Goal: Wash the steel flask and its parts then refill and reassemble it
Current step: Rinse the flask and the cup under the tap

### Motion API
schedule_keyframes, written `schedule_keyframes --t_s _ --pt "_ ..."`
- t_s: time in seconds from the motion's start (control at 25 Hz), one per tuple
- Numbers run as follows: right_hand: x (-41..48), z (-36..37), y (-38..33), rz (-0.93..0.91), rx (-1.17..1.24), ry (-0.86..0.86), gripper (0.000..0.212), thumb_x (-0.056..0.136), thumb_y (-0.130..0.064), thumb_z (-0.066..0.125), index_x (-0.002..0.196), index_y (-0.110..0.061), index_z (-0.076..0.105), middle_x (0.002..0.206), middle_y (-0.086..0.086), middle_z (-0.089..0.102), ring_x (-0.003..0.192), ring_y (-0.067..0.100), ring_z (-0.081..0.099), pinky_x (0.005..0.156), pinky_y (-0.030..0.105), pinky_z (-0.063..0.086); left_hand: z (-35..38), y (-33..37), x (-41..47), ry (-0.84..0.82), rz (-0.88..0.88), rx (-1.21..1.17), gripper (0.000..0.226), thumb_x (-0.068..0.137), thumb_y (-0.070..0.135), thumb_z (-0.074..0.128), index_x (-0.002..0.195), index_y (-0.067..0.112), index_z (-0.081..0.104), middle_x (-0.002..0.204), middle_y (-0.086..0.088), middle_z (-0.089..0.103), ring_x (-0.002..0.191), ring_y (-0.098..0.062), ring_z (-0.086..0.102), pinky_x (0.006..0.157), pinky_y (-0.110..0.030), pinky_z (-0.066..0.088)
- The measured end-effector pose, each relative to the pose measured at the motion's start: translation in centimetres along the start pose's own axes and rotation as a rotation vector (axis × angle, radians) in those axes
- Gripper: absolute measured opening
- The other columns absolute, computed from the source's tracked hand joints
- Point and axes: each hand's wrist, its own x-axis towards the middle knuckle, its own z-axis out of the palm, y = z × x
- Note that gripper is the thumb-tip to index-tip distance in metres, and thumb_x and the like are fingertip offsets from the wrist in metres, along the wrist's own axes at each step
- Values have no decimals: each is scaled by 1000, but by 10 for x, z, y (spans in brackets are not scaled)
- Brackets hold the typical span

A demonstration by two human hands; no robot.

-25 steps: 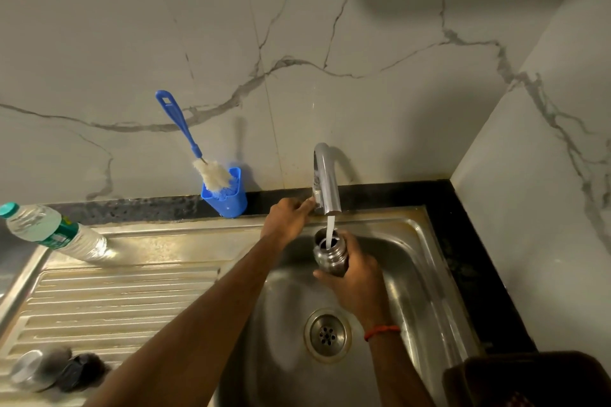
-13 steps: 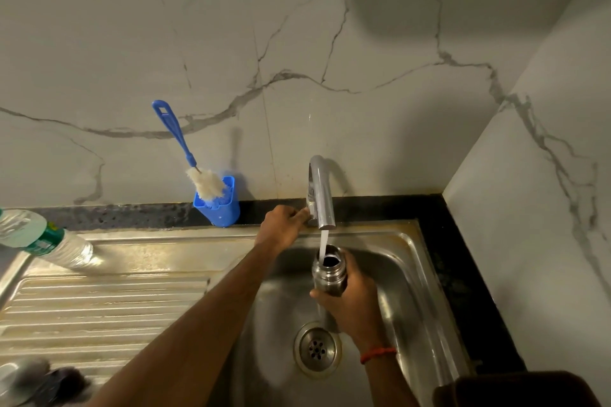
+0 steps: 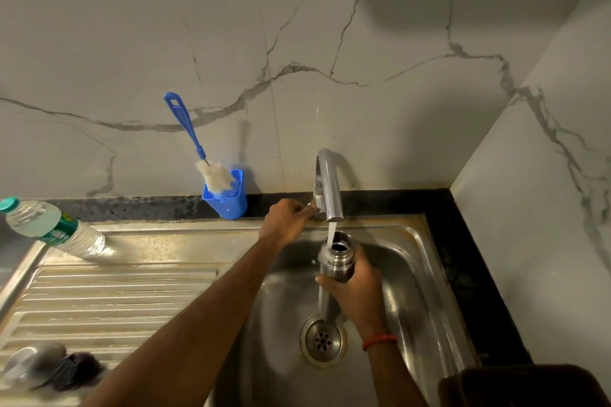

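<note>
the steel flask (image 3: 335, 263) stands upright and uncapped over the sink basin (image 3: 416, 241), its open mouth right under the tap spout (image 3: 328, 185), and a thin stream of water (image 3: 331, 235) falls into it. the right hand (image 3: 358, 287) grips the flask's body from the right, fingers wrapped round it, with a red thread (image 3: 379, 340) on the wrist. the left hand (image 3: 286, 220) reaches to the tap's base, its fingers curled on the tap lever (image 3: 313, 206). the drain (image 3: 323, 337) lies below the flask. on the draining board (image 3: 115, 291), near its front left corner, a steel cap (image 3: 36, 365) and a dark flask part (image 3: 77, 370) lie side by side, both blurred. a plastic water bottle (image 3: 49, 228) lies tilted at the board's far left. against the marble wall (image 3: 396, 43) a blue holder (image 3: 228, 200) carries a bottle brush (image 3: 195, 139), which leans left.
</note>
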Motion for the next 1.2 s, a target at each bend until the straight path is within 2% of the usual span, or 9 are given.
schedule_keyframes --t_s 0.12,0.28,0.44,0.56,0.68,0.84,0.96,1.08,1.2 --pt "4 1 -3 14 20 -29 73 71 -28 86 135 -34 50 115 -15 66 103 -3 62 89 24 55 2 -4 -5 3 -10 -12 25 101 40 58 91 20 69 92 -8 72 89 -24 69 84 -38 56" --pt "7 0 -5 21 43 -129 69 69 -28 88 122 -46 48 106 -22 64 99 -7 60 79 11 46 1 -14 -16 -56 38 -39 17 102 36 58 94 23 67 94 0 70 88 -14 68 78 -29 54" --pt "13 -13 -6 133 212 -154 63 73 -24 88 116 -46 48 99 -18 67 88 -1 66 74 14 51 13 -35 -33 -72 29 -180 25 101 38 58 97 18 71 90 -4 75 84 -19 73 85 -47 61" --pt "16 -19 -7 199 348 -176 57 85 -29 78 129 -39 43 109 -9 69 89 6 70 73 20 55 27 -52 -52 -153 -41 -313 31 102 45 54 105 19 71 96 -9 75 86 -26 75 80 -52 62" --pt "19 -13 -12 277 256 -282 52 94 -47 61 136 -44 31 112 -15 62 94 6 65 75 23 50 39 -60 -71 -242 -128 -427 30 101 49 52 116 28 66 110 -10 71 94 -24 73 72 -41 64" --pt "33 -3 -8 537 183 -425 51 92 -66 52 128 -30 53 106 1 67 94 20 67 80 38 56 53 -64 -94 -316 -304 -521 28 101 55 50 126 44 55 116 -7 63 100 -26 68 73 -37 62" --pt "31 -3 -7 685 239 -490 42 90 -62 59 114 -28 63 107 11 69 96 29 68 83 45 58 65 -75 -87 -380 -363 -556 54 93 64 59 141 59 35 129 -7 56 110 -30 65 81 -45 61" --pt "25 -5 3 611 524 -443 21 100 -36 55 113 -24 67 113 14 68 109 32 64 90 42 57 66 -76 -78 -415 -317 -701 58 97 45 64 149 29 46 138 -10 62 121 -27 64 103 -49 53" --pt "22 -8 9 652 732 -372 29 103 -23 49 121 -4 62 109 18 69 101 31 67 71 29 58 63 -78 -68 -442 -352 -817 32 102 31 55 119 6 66 104 -12 75 84 -16 74 75 -28 60"
